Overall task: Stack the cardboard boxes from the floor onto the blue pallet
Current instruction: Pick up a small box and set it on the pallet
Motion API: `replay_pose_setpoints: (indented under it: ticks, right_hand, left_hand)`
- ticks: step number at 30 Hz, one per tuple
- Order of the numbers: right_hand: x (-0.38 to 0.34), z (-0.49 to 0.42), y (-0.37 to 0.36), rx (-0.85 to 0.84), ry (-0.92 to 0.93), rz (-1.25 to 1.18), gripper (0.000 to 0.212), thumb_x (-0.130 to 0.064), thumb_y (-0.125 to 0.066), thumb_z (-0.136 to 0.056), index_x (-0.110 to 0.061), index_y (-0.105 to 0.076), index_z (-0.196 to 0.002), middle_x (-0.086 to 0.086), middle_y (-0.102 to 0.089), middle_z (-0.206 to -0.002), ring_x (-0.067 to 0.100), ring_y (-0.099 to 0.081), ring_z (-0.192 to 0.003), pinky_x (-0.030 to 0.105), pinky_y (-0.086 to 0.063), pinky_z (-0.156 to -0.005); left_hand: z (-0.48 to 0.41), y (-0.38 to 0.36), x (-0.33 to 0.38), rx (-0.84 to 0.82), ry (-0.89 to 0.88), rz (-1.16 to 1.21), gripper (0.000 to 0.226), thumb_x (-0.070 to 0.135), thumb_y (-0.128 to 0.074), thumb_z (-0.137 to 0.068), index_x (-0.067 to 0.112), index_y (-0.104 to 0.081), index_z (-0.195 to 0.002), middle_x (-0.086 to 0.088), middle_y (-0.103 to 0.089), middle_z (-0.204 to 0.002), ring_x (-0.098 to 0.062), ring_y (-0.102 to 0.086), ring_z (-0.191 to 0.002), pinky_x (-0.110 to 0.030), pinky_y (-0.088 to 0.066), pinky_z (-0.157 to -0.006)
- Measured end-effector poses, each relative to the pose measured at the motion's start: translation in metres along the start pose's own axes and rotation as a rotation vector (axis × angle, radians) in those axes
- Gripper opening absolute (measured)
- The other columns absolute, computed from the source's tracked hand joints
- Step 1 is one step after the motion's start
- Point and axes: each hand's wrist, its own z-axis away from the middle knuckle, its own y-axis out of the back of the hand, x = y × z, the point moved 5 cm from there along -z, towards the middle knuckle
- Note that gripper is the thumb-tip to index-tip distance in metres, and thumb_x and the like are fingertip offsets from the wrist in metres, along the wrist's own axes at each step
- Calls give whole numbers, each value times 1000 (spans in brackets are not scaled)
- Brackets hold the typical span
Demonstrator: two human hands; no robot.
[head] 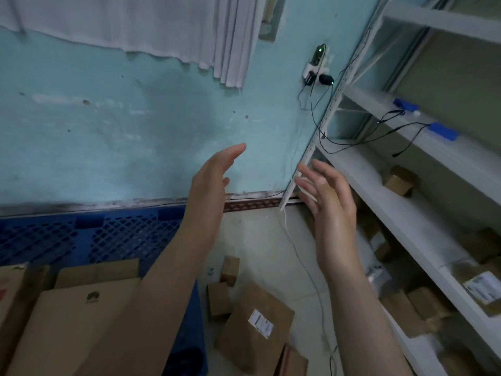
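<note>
The blue pallet (81, 234) lies on the floor at the left, against the wall. Large cardboard boxes (67, 321) rest on its near part. On the pale floor to its right lie a flat brown box with a white label (254, 324) and a few small boxes (218, 299). My left hand (212, 183) and my right hand (329, 202) are raised in front of the wall, palms facing each other, fingers apart. Both are empty and well above the boxes.
A white metal shelf unit (406, 185) stands at the right with small boxes and parcels (398, 181) on its shelves. Black cables hang from a wall socket (315, 67). A thin white cable (306, 267) runs across the floor by the shelf.
</note>
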Motion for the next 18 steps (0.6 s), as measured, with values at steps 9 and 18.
replay_pose_setpoints:
  ticks: [9, 18]
  right_hand:
    - [106, -127, -4, -247, -70, -58, 24, -28, -47, -102, -30, -59, -122, -6, -68, -126, 13, -65, -115, 28, -51, -94]
    - [248, -152, -22, -312, -260, -135, 24, -26, -46, -101, -27, -58, -122, 0, -68, -127, 21, -64, -116, 31, -51, -94]
  left_hand:
    - [-79, -14, -95, 222, 122, -42, 26, 48, -43, -91, 47, -67, -103, 17, -57, -134, 2, -50, -123, -33, -39, -109]
    - [-117, 43, -213, 388, 260, -68, 36, 30, -31, -105, 43, -65, -105, 31, -63, -112, 6, -55, -115, -28, -40, -105]
